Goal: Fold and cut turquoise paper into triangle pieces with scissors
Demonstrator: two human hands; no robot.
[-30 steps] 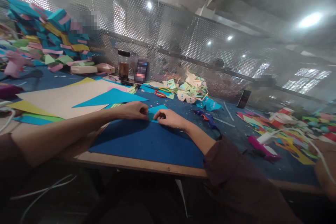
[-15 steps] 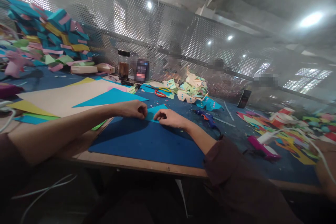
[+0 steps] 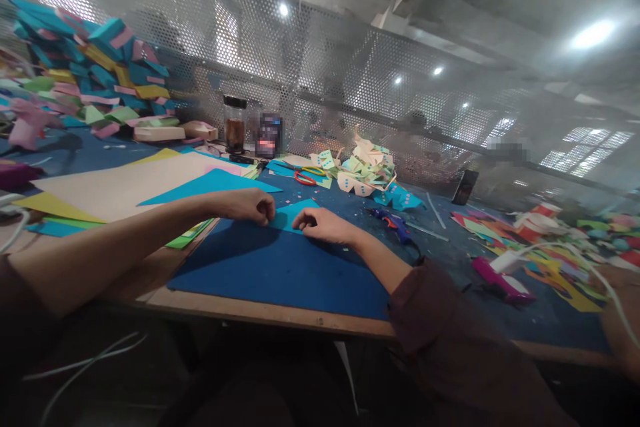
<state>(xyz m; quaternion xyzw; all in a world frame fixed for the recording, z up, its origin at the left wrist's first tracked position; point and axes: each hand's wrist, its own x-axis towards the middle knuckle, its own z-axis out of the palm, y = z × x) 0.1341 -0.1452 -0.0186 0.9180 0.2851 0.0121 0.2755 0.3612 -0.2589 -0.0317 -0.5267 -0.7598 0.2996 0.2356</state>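
A light-blue sheet of paper (image 3: 287, 217), its far part pointed, lies on the dark blue table mat (image 3: 280, 273). At its left side my left hand (image 3: 250, 205) is closed, the curled fingertips on the paper's edge. My right hand (image 3: 324, 223) is closed too, with thumb and fingers pinched on the right part of the same sheet. The fingers partly cover the paper, so its near edge is hard to make out. Just behind my left hand, a larger blue sheet (image 3: 215, 185) rests on a pale sheet (image 3: 120, 183).
Red-and-yellow scissors (image 3: 305, 177) lie beyond my hands, near dotted paper cutouts (image 3: 367, 167). A blue glue gun (image 3: 395, 223) is right of my right hand, and a magenta device (image 3: 503, 280) farther right. A jar (image 3: 235, 125) stands at the back. Folded paper pieces (image 3: 100, 73) are heaped left.
My left hand has slid slightly left along the blue paper, baring more of it between the hands. My right hand has stayed in place.
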